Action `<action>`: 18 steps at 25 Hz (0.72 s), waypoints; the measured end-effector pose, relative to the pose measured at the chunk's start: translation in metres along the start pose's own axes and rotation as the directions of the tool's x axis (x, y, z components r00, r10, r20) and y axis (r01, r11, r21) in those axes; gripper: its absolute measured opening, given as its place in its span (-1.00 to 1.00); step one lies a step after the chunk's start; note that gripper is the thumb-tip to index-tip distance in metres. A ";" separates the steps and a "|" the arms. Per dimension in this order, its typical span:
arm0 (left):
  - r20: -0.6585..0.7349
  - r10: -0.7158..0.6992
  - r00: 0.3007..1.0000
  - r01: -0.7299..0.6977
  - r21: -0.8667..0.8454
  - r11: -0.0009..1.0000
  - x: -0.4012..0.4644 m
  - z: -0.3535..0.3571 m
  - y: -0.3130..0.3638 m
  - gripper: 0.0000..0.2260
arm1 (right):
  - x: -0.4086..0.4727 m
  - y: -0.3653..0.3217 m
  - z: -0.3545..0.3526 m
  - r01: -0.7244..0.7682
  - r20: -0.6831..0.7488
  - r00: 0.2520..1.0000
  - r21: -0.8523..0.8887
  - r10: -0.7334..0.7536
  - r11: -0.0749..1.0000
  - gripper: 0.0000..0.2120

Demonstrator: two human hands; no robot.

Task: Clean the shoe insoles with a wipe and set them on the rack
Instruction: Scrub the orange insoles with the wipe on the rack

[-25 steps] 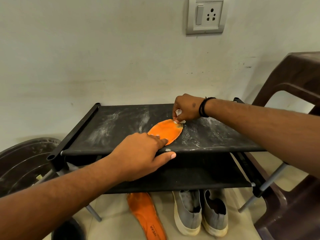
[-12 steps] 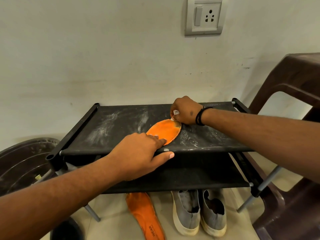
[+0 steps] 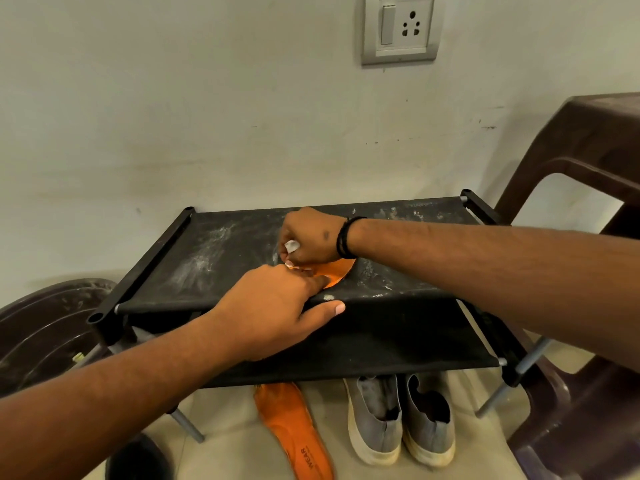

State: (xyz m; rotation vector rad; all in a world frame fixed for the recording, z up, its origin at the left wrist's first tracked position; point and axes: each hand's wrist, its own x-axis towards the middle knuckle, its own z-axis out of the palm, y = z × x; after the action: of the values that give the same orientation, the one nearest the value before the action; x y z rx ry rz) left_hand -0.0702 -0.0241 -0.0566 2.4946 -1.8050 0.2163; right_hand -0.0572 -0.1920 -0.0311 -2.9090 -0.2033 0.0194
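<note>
Left hand (image 3: 273, 313) fingers flat, pinning orange foam insole (image 3: 337, 271) on black fabric rack (image 3: 214, 268) | right hand (image 3: 310, 242) fingers clenching white wipe (image 3: 291, 245), scrubbing insole.

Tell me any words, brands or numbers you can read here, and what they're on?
"WEAR": black letters near the heel of the orange insole lying on the floor.
A smaller line of print beside that word is too small to read.
Shoes, rack and wall socket: no readable text.
</note>
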 end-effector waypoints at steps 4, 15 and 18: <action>0.002 0.010 1.000 -0.010 -0.010 1.000 0.001 0.000 -0.001 -0.31 | 0.000 0.018 -0.008 -0.103 -0.024 0.995 -0.065 0.102 0.993 -0.92; -0.009 0.005 1.000 -0.005 -0.003 1.000 0.000 0.000 0.000 -0.34 | -0.007 0.000 -0.005 -0.026 0.020 0.999 0.008 0.025 1.000 -0.89; -0.007 0.006 1.000 -0.007 -0.014 1.000 0.001 0.002 -0.001 -0.30 | -0.009 0.018 -0.009 -0.087 -0.020 0.996 -0.015 0.086 0.996 -0.91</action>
State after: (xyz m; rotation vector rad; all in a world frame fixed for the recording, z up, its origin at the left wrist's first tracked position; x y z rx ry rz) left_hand -0.0689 -0.0249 -0.0584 2.4757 -1.8057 0.2122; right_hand -0.0636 -0.2125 -0.0267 -2.9304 -0.0743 0.0048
